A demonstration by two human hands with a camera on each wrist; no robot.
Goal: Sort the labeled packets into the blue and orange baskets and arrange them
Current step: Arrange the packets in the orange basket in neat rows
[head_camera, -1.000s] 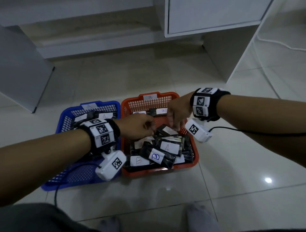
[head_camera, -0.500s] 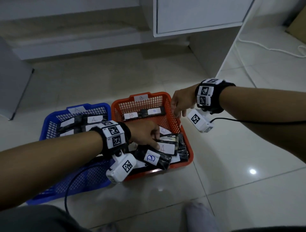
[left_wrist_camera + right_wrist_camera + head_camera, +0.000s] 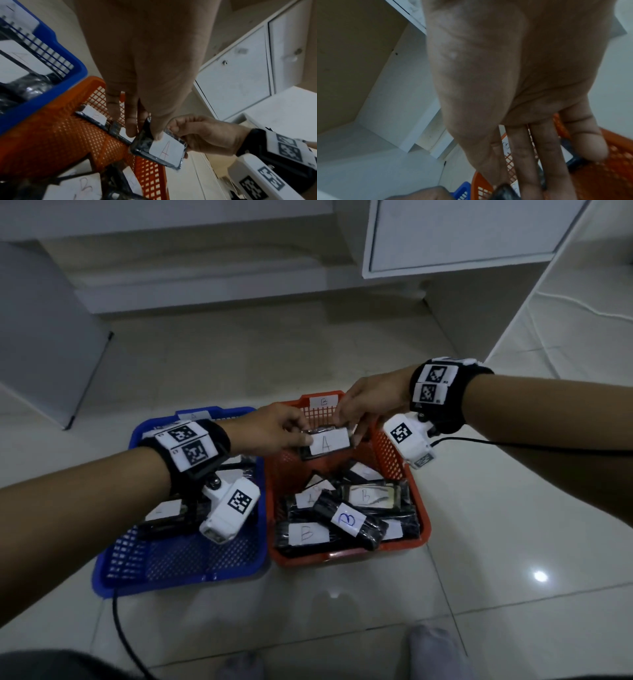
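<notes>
Black and plastic-wrapped, the packet labelled A (image 3: 325, 444) has come up out of the orange basket's (image 3: 394, 460) pile since a moment ago and now sits mid-frame, pinched by the left hand (image 3: 274, 428) and right hand (image 3: 370, 402) fingers. It likely belongs in the blue basket (image 3: 178, 563), lower left.

Black packet labeled A (image 3: 324, 444) held above orange basket (image 3: 394, 460); blue basket (image 3: 178, 573) beside; B packets (image 3: 346, 520) piled inside orange.
</notes>
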